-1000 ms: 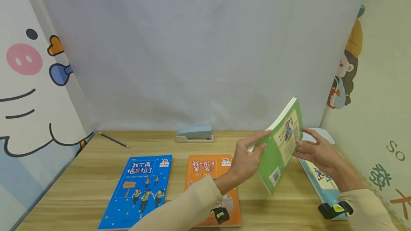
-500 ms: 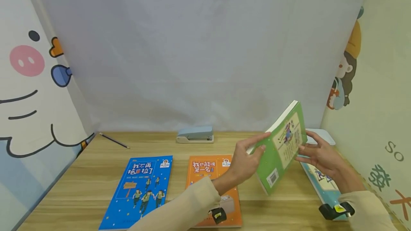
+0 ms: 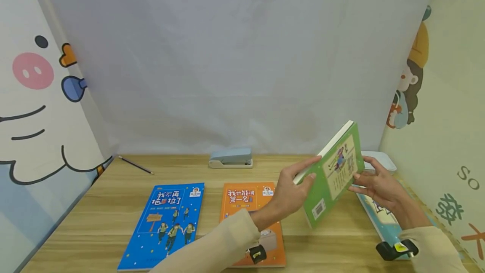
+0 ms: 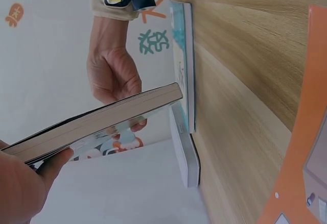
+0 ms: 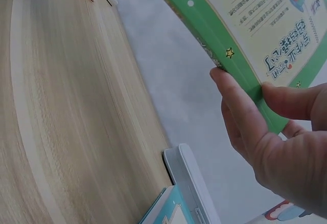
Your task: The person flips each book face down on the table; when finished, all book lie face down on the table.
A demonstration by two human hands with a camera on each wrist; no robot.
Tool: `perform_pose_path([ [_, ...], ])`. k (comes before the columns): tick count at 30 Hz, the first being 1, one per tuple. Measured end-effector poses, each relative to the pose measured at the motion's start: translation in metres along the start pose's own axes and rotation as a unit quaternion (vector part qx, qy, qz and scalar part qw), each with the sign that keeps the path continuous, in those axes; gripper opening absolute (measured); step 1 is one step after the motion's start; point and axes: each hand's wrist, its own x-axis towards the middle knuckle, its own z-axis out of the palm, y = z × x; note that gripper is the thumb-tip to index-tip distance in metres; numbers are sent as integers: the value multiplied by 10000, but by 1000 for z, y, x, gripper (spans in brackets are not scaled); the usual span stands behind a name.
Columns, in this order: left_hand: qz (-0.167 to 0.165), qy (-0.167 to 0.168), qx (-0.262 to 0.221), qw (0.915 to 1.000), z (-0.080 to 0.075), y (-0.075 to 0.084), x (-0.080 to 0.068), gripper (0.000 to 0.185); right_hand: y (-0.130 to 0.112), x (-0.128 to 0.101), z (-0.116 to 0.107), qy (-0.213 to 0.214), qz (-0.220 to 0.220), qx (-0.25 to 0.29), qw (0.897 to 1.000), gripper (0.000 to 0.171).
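Observation:
A green book is held tilted above the right part of the table, its back cover with picture and barcode facing me. My left hand grips its left, page-edge side, thumb on the cover. At the opposite side my right hand pinches the book between thumb and fingers; the right wrist view shows the thumb on the green cover. Beneath the right forearm lies a light-blue book, partly hidden. An orange book lies partly under the left forearm, and a blue book lies farther left.
Along the back edge of the wooden table stand a light-blue stapler and, at the right, a white flat case. A pencil lies at the back left. Curtain and printed panels surround the table.
The green book has tilted and shifted slightly right and down at its upper end, with both hands keeping their hold. The other things on the table stay put.

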Motion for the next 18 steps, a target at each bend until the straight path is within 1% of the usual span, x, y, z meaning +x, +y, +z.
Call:
perform_pose_path([
  [6,-51,-129,6,9999,-2,1,2,44,1,-2,-2,-40,-40,-125,9999,48],
  [9,-121,-276,60,9995,-3,2,3,43,2,-2,-3,14,-26,-201,9998,47],
  [15,-316,-684,491,9960,-11,5,7,44,2,-4,-4,195,115,-340,9992,45],
  [18,-436,-832,691,9932,-15,8,10,45,2,-6,-4,188,141,-415,9989,44],
])
